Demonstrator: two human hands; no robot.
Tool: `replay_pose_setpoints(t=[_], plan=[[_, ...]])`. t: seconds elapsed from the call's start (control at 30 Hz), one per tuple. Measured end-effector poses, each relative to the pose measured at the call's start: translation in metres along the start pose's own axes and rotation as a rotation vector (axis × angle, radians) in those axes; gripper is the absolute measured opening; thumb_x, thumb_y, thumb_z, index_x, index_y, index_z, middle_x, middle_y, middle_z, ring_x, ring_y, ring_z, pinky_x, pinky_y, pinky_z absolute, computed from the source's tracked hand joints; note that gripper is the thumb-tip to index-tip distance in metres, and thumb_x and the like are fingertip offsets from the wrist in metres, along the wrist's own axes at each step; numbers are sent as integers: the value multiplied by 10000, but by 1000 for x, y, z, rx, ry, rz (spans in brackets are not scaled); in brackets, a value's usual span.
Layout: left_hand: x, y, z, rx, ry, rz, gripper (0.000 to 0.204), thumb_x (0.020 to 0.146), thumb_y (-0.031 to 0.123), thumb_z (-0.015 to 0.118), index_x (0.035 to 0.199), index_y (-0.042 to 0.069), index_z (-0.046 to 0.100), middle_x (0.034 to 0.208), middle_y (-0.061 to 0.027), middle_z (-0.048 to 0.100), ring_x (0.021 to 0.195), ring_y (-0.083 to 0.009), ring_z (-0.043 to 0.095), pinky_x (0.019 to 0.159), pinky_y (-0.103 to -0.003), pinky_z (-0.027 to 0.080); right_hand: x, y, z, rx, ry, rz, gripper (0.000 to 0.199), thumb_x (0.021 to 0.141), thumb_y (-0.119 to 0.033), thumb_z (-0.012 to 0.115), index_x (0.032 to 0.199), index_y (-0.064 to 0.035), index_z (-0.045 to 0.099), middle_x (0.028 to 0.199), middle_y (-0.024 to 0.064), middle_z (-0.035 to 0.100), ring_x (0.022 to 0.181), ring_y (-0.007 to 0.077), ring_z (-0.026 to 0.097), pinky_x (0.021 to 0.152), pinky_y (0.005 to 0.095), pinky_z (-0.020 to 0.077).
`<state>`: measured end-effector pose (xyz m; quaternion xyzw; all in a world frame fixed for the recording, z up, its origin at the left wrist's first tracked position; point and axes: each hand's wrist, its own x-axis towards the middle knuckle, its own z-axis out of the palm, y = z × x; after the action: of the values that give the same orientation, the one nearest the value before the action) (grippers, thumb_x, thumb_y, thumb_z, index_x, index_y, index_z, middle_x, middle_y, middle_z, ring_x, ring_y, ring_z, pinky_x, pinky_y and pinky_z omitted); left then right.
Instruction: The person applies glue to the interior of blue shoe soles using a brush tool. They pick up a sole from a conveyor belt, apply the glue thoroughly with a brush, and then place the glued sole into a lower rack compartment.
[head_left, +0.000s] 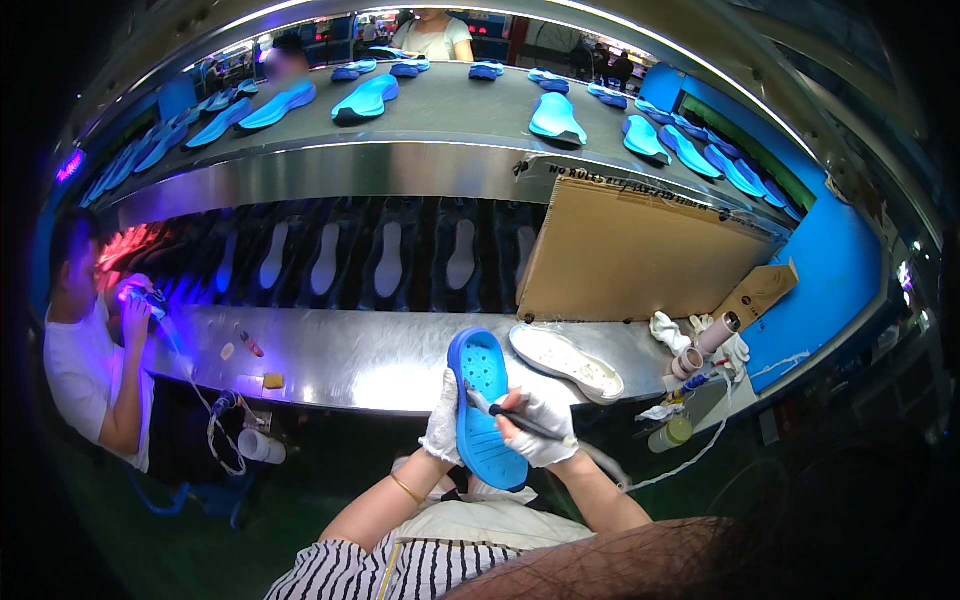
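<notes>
A blue shoe sole [485, 365] with small holes near its toe stands tilted upright in front of me. My left hand [441, 425], in a white glove with bare fingertips, is closed round its left edge. A slim black-handled tool [530, 424], apparently a brush, is gripped in my gloved right hand [538, 425]. Its greyish tip [476, 396] is over the inner face of the blue sole; whether it touches cannot be made out. Just beyond my right hand, a white shoe sole [570, 362] lies on the metal bench [330, 365].
Behind the bench, dark moulds with pale soles stand in a row. Above, a grey conveyor [455, 105] carries several blue soles. A cardboard sheet [640, 255] leans at right, near a pink flask [716, 333] and a lidded jar [670, 434]. A co-worker [90, 370] sits at left under purple light.
</notes>
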<state>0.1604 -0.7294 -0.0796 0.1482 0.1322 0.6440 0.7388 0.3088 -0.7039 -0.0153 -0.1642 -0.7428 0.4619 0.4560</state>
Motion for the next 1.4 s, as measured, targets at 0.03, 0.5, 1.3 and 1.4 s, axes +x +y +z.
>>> replay_pose_setpoints(t=[0.03,0.5,1.3,1.4], plan=[[0,3,2,14,18,9,688,841,594,432,1258,48,391,1139,-137,521,1007,-249,541,889,-368,464,0,1,-2,73,21,39,198,743,65,612,880,-25,501,765,55,556,632,90,542,600,232,459],[9,30,7,6,36,75,748,809,687,354,1214,65,455,1077,-148,566,974,-298,563,884,-446,452,-6,0,13,-321,-106,-165,243,665,-33,672,891,-66,588,707,61,561,630,208,555,620,277,457],[0,47,50,9,-173,166,830,814,676,350,1326,22,338,1282,-171,446,1176,-339,435,1036,-478,294,-2,1,-1,240,60,230,151,770,50,617,900,0,560,775,62,597,665,105,563,620,233,470],[4,49,45,-2,-118,221,820,822,657,363,1335,19,322,1291,-177,436,1183,-345,427,1037,-476,293,-3,-9,21,93,-10,144,137,773,48,615,887,-5,561,756,56,597,665,105,559,627,232,468]])
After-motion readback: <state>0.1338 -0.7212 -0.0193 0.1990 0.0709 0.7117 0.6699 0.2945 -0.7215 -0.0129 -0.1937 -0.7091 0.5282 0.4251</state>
